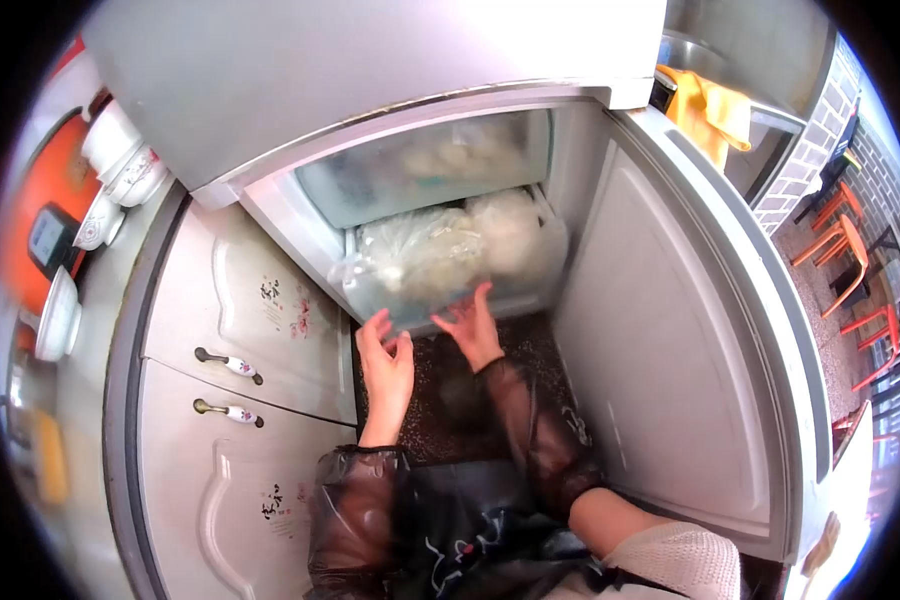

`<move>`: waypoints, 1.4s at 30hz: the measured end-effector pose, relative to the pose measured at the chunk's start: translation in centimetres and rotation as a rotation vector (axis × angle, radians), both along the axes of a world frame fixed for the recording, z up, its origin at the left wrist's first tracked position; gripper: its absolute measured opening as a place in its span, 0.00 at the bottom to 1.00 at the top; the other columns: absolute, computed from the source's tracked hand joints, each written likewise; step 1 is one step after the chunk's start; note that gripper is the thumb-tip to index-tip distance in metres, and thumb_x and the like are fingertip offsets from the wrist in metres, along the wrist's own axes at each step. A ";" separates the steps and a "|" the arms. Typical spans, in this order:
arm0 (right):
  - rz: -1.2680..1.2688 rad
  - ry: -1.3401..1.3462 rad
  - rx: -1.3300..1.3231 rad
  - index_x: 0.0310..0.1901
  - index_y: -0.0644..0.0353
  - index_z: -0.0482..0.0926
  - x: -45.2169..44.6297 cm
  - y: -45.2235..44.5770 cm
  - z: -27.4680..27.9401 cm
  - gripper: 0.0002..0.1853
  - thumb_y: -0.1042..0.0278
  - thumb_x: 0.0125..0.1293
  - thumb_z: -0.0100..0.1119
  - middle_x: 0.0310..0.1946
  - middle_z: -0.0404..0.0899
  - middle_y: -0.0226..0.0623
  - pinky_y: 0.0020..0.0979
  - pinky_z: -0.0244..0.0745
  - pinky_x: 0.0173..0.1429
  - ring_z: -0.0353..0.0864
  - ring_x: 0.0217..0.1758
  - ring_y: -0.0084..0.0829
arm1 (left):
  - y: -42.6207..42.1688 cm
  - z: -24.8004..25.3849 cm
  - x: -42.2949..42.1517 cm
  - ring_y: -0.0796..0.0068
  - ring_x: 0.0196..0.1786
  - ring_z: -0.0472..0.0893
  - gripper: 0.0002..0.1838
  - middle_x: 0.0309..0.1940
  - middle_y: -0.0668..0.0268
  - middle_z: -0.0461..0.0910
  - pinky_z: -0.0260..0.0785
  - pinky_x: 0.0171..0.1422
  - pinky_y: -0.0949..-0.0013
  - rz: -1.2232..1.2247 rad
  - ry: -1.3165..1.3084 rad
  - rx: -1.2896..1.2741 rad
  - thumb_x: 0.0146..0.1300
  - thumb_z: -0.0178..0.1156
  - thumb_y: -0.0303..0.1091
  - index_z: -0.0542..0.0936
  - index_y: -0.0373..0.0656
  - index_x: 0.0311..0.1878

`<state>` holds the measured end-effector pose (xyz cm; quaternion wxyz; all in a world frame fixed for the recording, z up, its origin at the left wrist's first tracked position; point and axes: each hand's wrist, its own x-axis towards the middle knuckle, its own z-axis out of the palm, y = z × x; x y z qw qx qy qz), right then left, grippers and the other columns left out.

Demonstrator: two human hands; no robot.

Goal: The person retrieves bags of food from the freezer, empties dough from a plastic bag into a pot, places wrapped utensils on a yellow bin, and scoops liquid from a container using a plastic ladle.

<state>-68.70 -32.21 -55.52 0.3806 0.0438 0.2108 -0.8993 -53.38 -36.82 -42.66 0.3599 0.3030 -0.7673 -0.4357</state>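
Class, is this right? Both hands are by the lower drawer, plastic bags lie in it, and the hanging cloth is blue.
No: the head view shows the hanging cloth is yellow, not blue. The left hand, right hand, drawer and bags are right.

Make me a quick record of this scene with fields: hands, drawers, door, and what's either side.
Left hand: open, near lower drawer's front; contact unclear
Right hand: open, likewise
Lower drawer: pulled out, holding clear plastic bags
Upper drawer: pale contents, blurred
Fridge door: open, right
Left side: closed cupboards, white bowls
Far right: yellow cloth, stools
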 end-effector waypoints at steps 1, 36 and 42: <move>-0.008 -0.001 -0.007 0.50 0.55 0.67 1.1 0.8 0.2 0.30 0.37 0.59 0.54 0.41 0.67 0.33 0.59 0.67 0.58 0.67 0.46 0.33 | 0.3 0.5 -0.2 0.61 0.53 0.73 0.22 0.53 0.54 0.66 0.70 0.53 0.65 -0.006 -0.004 0.002 0.59 0.55 0.24 0.67 0.37 0.58; 0.063 0.047 0.162 0.40 0.58 0.71 3.3 5.2 -0.8 0.18 0.49 0.65 0.55 0.36 0.72 0.34 0.47 0.71 0.58 0.73 0.46 0.33 | 0.5 2.8 -21.3 0.65 0.26 0.76 0.09 0.22 0.58 0.76 0.68 0.34 0.66 -0.312 0.075 0.005 0.46 0.62 0.29 0.76 0.35 0.30; 0.072 0.043 0.214 0.41 0.58 0.71 3.3 5.0 -1.1 0.19 0.49 0.65 0.56 0.38 0.73 0.34 0.44 0.72 0.57 0.73 0.46 0.32 | 2.4 4.2 -20.9 0.73 0.30 0.72 0.08 0.26 0.63 0.72 0.66 0.36 0.71 -0.467 0.171 -0.383 0.47 0.60 0.24 0.73 0.37 0.31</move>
